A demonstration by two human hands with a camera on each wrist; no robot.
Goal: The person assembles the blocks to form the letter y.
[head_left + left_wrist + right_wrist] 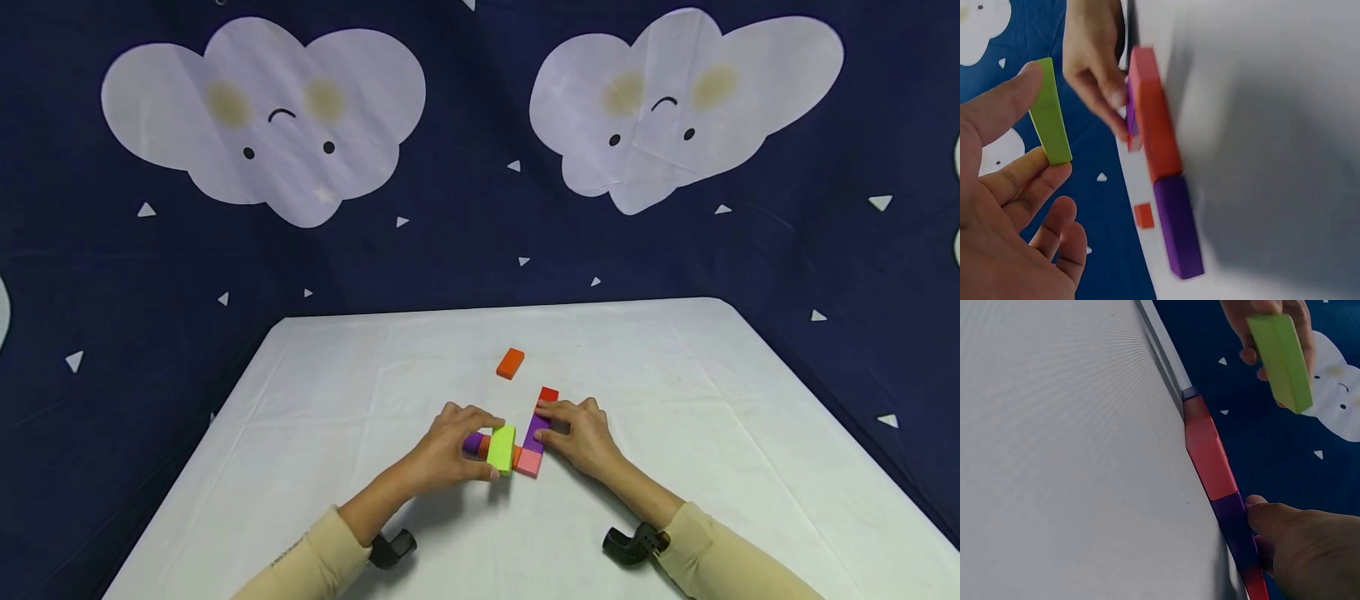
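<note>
My left hand (450, 450) pinches a lime-green block (501, 450) between thumb and fingers, raised over a row of blocks. In the left wrist view that row runs from a pink block (1145, 65) through an orange block (1160, 134) to a purple block (1179, 231). From the pink corner a second row leads away, with another purple block (535, 432) and a red block (549, 395) at its far end. My right hand (581, 433) touches this second row, its thumb at the purple block and forefinger near where purple meets red.
A loose orange block (511, 364) lies farther back on the white-covered table (360, 375). Behind the table hangs a dark blue cloth (472, 250) printed with clouds and small white triangles.
</note>
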